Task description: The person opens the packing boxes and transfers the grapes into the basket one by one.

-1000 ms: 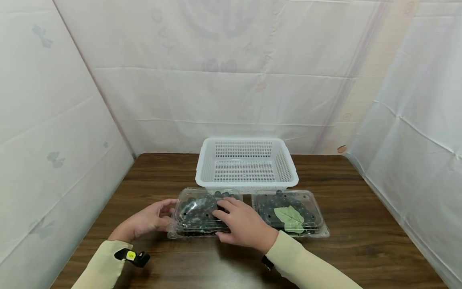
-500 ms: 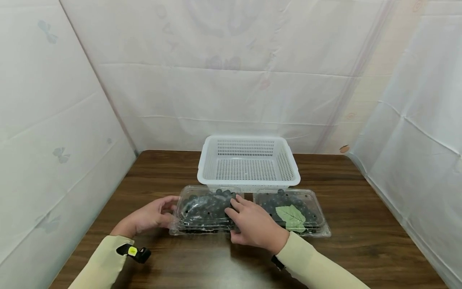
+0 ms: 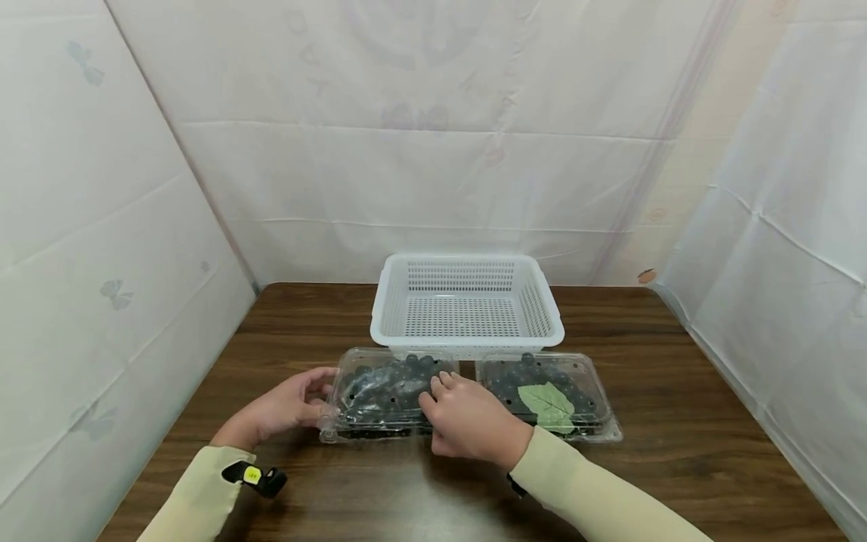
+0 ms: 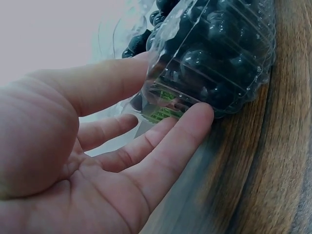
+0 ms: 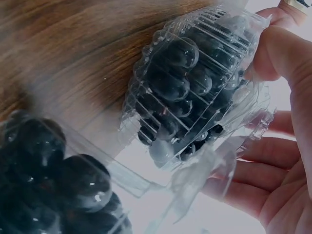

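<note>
Nearest, on the tabletop (image 3: 379, 497), the left hand (image 3: 291, 403) rests against the outer end of the left box (image 3: 386, 399), its thumb and fingers apart and fairly straight, touching the plastic without clenching. The right hand (image 3: 470, 421) has its fingers curled onto that box's inner end, thumb at the edge, with a clear flap beside them in the right wrist view. The hands seem to be working at the lid's edge. To do this well, the left hand should brace low so the box cannot slide, while the right peels along the rim little by little; a sharp tug could jolt the dark fruit (image 5: 168, 85) inside. The right box (image 3: 589, 388) sits just beside, untouched, with a green leaf (image 3: 547, 406) on or under its lid; I cannot tell which. Beyond both boxes stands a white basket (image 3: 467, 342), upright with nothing in it. Against the earliest frame, the right hand has moved from the middle of the left box's lid to the inner end, and its fingers are more tightly bent. The left hand, boxes and basket lie much as before.
</note>
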Demonstrator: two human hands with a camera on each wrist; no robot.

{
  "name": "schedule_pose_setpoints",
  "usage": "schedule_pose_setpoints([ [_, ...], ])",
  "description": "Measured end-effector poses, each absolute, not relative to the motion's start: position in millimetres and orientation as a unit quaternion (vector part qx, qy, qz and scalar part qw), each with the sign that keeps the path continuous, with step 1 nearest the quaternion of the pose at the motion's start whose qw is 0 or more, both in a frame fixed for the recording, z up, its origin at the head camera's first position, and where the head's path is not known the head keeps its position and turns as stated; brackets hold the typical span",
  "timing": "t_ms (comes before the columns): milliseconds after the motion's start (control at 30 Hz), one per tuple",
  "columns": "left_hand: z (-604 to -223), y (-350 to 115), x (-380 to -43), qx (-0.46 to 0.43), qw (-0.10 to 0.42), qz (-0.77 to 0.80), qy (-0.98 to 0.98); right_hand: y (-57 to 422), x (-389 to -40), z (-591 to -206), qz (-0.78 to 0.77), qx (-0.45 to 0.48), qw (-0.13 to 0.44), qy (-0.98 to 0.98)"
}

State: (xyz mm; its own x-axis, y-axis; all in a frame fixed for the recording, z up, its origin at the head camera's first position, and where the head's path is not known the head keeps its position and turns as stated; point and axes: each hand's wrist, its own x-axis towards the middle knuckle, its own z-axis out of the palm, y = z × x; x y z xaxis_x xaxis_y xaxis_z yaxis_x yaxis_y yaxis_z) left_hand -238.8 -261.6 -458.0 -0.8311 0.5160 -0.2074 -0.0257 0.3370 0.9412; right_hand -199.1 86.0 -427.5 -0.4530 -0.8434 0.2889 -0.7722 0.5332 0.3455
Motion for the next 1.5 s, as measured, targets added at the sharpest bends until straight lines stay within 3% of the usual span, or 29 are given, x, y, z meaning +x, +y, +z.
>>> schedule_pose_setpoints([
  [400,-460,-264,-240,0.170,0.225,0.543,0.791,81,-202,-426,-0.113,0.482,0.227,-0.838],
  [867,-460,-263,-241,0.158,0.235,0.549,0.786,87,-208,-415,-0.023,0.501,0.165,-0.849],
  [1500,-457,-259,-241,0.145,0.263,0.573,0.763,90,-202,-411,0.019,0.443,0.265,-0.856],
])
